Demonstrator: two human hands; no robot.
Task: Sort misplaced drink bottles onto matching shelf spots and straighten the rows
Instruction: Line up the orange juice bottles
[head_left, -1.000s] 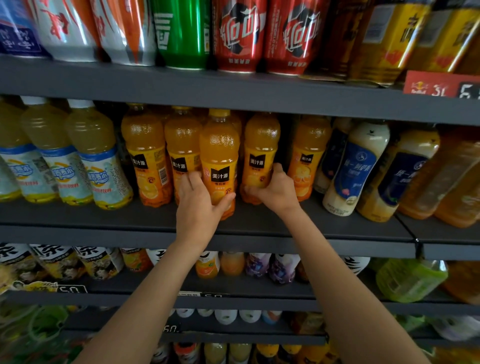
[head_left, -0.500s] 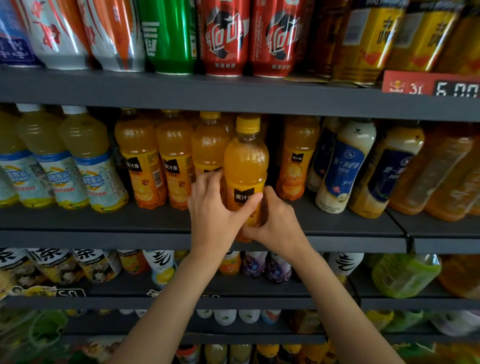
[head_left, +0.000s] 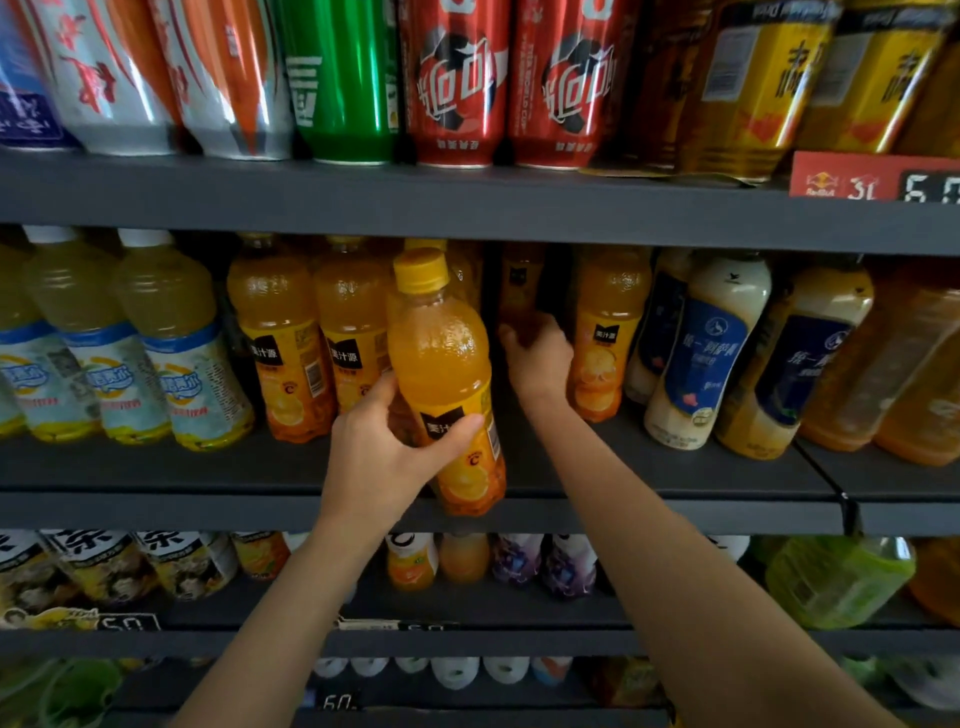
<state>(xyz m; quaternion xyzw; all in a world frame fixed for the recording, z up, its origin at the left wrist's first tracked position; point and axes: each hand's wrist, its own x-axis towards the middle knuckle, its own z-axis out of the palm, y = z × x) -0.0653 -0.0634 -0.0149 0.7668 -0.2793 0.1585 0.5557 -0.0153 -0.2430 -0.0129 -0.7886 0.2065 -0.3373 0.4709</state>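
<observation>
The task looks partway done. On the middle shelf (head_left: 156, 470), pale yellow bottles (head_left: 171, 338) stand at the left end, an orange row (head_left: 280, 343) fills the centre with a gap, and blue-label bottles (head_left: 701, 353) lean at the right, not yet straightened. All look full and capped. The left hand (head_left: 384, 457) grips an orange bottle (head_left: 447, 384) at the front edge, tilted. The right hand (head_left: 540, 358) reaches into the gap, fingers curled on a rear bottle (head_left: 519, 291).
</observation>
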